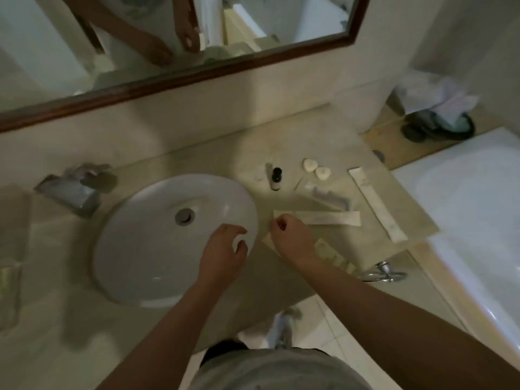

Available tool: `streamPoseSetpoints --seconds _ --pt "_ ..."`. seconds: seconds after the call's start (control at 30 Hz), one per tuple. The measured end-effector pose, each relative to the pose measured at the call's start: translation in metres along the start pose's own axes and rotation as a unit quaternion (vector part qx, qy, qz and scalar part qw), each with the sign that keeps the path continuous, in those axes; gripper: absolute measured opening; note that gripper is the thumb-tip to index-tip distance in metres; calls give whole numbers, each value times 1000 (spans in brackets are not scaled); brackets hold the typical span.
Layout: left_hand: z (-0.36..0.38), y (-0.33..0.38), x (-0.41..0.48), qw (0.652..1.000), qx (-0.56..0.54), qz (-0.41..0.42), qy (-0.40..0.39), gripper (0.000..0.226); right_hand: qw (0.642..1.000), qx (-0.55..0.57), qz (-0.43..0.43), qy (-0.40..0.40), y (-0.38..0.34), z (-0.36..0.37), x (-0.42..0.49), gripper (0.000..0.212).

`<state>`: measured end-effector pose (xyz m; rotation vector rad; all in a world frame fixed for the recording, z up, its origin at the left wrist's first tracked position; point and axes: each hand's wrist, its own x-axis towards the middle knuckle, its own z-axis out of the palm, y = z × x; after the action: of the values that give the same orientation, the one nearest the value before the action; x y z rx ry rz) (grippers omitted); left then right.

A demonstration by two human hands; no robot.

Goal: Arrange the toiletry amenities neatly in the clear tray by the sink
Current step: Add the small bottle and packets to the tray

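Glossy white sink (135, 249), wood-framed mirror (197, 71).

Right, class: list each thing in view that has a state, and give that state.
sink: empty, no water
small bottle: upright, capped
round soaps: lying on counter
long sachet: flat on counter
left hand: open, over sink rim
right hand: fingers curled, hold unclear

A wood-framed mirror (295, 21) hangs above a chrome faucet (76, 192) — at right, a white bathtub (464, 198) and a lined waste bin (439, 122).
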<state>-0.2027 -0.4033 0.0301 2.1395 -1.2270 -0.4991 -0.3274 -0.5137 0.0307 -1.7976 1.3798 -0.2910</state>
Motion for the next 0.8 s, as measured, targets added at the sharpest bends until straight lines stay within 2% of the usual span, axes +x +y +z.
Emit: streamPoseSetpoints --seconds 0.13,0.3,0.43,0.5,0.7,0.8 --pt "22 37 41 1000 -8 -17 -21 32 999 19 46 6 26 -39 24 18" --pt "43 54 96 996 -29 -76 -25 47 996 40 80 -18 46 -61 29 28" --pt "57 66 131 992 -58 -111 -22 59 995 -1 94 -20 63 -75 37 13" --pt "62 68 145 993 -47 -109 -25 63 995 -4 96 -10 65 -81 49 14" --pt "66 77 173 997 -31 -66 -36 57 998 23 56 21 56 -89 64 8" --pt "76 74 175 997 -16 -61 -54 45 998 -1 62 -1 67 -86 64 4"
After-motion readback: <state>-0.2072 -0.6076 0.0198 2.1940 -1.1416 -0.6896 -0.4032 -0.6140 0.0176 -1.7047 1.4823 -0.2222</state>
